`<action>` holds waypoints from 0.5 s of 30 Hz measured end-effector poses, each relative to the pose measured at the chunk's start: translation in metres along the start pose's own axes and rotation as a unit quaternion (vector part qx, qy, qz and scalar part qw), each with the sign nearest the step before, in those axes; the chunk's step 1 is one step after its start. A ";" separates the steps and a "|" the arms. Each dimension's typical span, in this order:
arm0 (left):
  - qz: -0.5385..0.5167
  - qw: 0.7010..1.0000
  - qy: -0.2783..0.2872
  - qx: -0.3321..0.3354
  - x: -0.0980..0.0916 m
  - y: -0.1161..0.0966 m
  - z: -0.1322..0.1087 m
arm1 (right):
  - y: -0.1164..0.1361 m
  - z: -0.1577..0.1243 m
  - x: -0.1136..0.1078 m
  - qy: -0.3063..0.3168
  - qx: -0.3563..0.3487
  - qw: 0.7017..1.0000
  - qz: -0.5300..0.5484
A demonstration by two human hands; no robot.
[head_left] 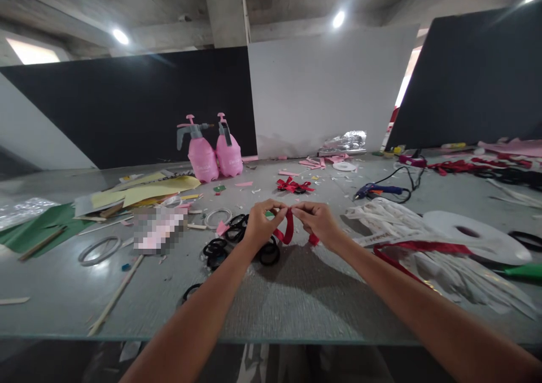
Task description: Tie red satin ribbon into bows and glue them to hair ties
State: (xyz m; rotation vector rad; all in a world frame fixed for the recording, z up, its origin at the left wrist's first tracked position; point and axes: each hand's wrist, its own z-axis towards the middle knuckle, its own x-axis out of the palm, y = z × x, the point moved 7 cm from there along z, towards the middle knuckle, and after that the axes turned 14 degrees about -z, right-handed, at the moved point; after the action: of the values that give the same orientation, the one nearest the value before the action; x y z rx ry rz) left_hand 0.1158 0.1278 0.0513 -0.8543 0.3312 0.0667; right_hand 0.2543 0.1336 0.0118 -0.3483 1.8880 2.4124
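Observation:
Both of my hands are raised over the grey table (275, 298) and pinch one red ribbon (288, 232) between them. My left hand (260, 225) grips the ribbon's left part with thumb and fingers closed. My right hand (317, 220) pinches it from the right, fingertips almost touching the left hand's. A loop of the ribbon hangs down between the hands, and its tail trails to the right toward a longer red strip (406, 249). Several black hair ties (226, 241) lie just under and left of my left hand.
Two pink spray bottles (212, 152) stand at the back. A finished red bow (293, 186) lies beyond my hands. A blue glue gun (379, 190) with its cable, a white ribbon spool (474, 235), white ribbon, yellow and green paper sheets (139, 194), rings and wooden sticks lie around.

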 end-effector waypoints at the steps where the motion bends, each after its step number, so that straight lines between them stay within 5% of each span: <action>1: 0.011 1.000 0.002 0.009 0.000 -0.002 0.000 | -0.001 0.000 0.001 0.007 0.004 1.000 0.003; 15: 0.203 0.963 0.120 0.130 0.006 -0.021 -0.003 | -0.014 0.007 0.002 0.074 0.023 0.991 -0.111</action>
State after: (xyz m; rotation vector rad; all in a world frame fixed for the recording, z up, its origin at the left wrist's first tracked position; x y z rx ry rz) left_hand 0.1245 0.1115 0.0634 -0.5233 0.7247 0.2962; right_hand 0.2544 0.1433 -0.0003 -0.7125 1.8441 2.2494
